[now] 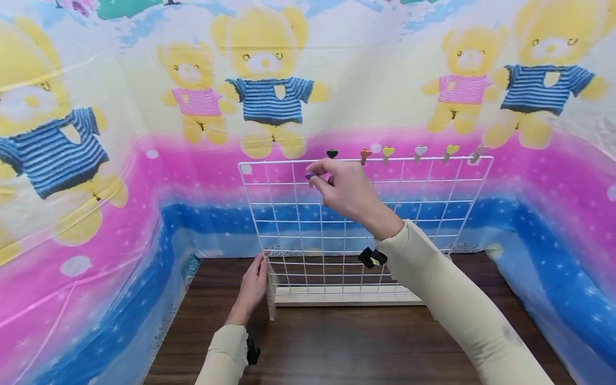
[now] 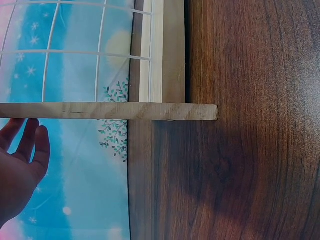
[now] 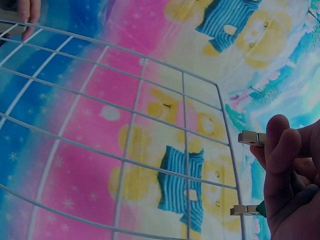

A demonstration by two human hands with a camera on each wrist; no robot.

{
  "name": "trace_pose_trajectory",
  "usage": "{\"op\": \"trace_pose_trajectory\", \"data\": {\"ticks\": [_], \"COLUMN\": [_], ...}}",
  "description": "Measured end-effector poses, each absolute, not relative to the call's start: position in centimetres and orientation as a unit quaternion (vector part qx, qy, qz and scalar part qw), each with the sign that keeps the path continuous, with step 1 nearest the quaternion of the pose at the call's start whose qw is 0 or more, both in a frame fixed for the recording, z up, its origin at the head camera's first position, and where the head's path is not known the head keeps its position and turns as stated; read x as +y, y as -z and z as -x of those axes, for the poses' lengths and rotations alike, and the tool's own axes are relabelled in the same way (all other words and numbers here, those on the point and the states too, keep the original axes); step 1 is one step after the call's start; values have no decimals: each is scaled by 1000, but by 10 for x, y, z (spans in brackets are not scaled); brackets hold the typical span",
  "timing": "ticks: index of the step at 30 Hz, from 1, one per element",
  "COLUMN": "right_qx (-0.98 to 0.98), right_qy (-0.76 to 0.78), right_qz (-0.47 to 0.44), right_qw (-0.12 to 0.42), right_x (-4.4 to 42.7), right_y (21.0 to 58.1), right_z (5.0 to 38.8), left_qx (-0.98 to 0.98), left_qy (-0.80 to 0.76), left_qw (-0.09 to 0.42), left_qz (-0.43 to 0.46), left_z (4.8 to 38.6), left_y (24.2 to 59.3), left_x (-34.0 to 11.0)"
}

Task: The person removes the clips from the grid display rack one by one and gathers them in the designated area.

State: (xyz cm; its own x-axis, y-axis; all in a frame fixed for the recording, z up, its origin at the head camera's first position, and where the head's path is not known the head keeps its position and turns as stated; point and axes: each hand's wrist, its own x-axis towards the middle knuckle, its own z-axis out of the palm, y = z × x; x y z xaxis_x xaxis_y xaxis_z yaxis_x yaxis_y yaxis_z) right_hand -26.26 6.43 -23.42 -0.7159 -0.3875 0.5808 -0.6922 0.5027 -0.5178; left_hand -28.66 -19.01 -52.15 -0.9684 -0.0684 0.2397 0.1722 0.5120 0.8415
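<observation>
A white wire grid [image 1: 337,235] stands upright in a wooden base [image 1: 346,300]. My right hand [image 1: 353,192] pinches a small clip with a purple top [image 1: 309,175] near the grid's top wire. In the right wrist view, the wooden end of the clip [image 3: 250,137] points at the edge wire, beside a green-topped clip [image 3: 245,210] fastened there. My left hand [image 1: 252,283] rests with its fingertips against the wooden side post [image 1: 271,294]; in the left wrist view the fingers of that hand [image 2: 25,155] touch the outer face of the post [image 2: 110,110], loosely bent.
Along the top wire sit several heart-topped clips, among them a dark green one [image 1: 332,153], a red one [image 1: 366,153] and a white one [image 1: 421,151]. The base stands on a dark wooden table [image 1: 337,342]. A bear-printed cloth [image 1: 192,176] hangs behind and at the sides.
</observation>
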Motion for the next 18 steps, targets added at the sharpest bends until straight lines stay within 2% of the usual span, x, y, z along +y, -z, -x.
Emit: {"op": "trace_pose_trajectory", "data": {"ticks": [7,18], "right_qx": [-829,-859], "right_qy": [-394,-378], "right_qz": [-351,-326], "right_qw": [185,114], "right_x": [72,77], "right_y": [273,343], "right_z": [256,252], "left_qx": [-857,-857], "left_qy": [501,504], "left_qw": [114,105], "left_qz": [30,31], "left_z": [287,286], "left_y": [523,522], "left_x": [-191,-191]}}
